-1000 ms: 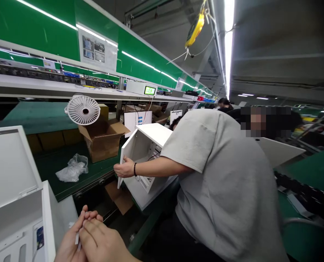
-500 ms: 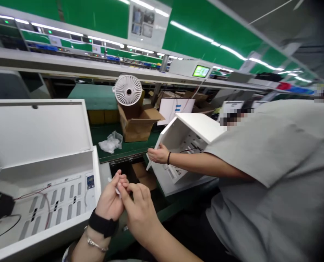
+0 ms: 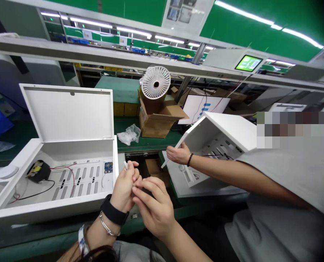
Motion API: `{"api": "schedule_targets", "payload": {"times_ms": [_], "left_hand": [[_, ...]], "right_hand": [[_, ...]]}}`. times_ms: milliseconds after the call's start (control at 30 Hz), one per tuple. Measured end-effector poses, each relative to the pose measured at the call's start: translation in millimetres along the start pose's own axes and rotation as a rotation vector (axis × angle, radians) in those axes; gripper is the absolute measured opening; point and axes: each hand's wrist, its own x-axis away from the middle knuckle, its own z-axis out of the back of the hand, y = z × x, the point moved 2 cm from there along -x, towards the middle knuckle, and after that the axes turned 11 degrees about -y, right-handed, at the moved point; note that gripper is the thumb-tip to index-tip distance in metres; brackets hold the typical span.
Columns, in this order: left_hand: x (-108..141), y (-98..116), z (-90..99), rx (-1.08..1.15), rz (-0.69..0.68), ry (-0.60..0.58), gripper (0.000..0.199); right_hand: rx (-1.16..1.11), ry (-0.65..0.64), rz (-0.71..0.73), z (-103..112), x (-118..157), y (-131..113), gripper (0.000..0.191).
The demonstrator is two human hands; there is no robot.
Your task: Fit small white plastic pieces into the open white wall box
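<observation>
My left hand (image 3: pixel 125 187), with a black wristband and a bracelet, is closed around a small white piece (image 3: pixel 126 165) that sticks out by the thumb. My right hand (image 3: pixel 156 207) touches the left one with its thumb and fingertips pinched together; what lies between them is too small to name. To the left stands an open white metal box (image 3: pixel 77 207) with its lid (image 3: pixel 77 116) raised. Inside it are a black part with a yellow label (image 3: pixel 39 171), red and black wires, rows of slots and a blue circuit board (image 3: pixel 108 167).
At the right, a person's hand (image 3: pixel 179 154) holds the edge of another white box (image 3: pixel 230 127). Behind are a white fan (image 3: pixel 155 83), an open cardboard box (image 3: pixel 156 125), a clear plastic bag (image 3: pixel 129 134) and a shelf rail (image 3: pixel 104 56) with a lit screen (image 3: pixel 248 63).
The view has turned left, so the surroundings sit farther right and more of the left box shows. My hands remain together, and the white piece now sticks up above my left hand.
</observation>
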Motion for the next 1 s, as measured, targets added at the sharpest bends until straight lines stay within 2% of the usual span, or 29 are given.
{"api": "schedule_targets", "payload": {"times_ms": [133, 267, 367, 500, 667, 733, 867, 1000], "left_hand": [[7, 4, -6.8, -0.094, 0.011, -0.02, 0.042], [13, 10, -9.5, -0.089, 0.003, -0.051, 0.038], [14, 13, -6.6, -0.084, -0.008, -0.034, 0.032], [11, 16, 0.6, -0.101, -0.026, -0.017, 0.043], [11, 18, 3.2, -0.103, -0.056, -0.02, 0.053], [11, 19, 1.3, -0.121, -0.075, -0.03, 0.048], [13, 20, -1.9, -0.152, -0.076, -0.031, 0.028], [14, 21, -2.5, -0.107, -0.072, -0.046, 0.016]], "right_hand": [[0.01, 0.04, 0.052, -7, 2, 1, 0.043], [0.066, 0.069, 0.072, -10, 5, 1, 0.043], [0.093, 0.029, 0.08, -11, 4, -1, 0.043], [0.12, -0.057, 0.079, -13, 2, -2, 0.041], [0.088, -0.029, 0.06, -13, 1, -1, 0.04], [0.081, -0.015, 0.065, -13, 2, 0, 0.041], [0.074, -0.019, 0.069, -16, 4, -1, 0.042], [0.067, -0.01, 0.068, -16, 4, -2, 0.041]]}}
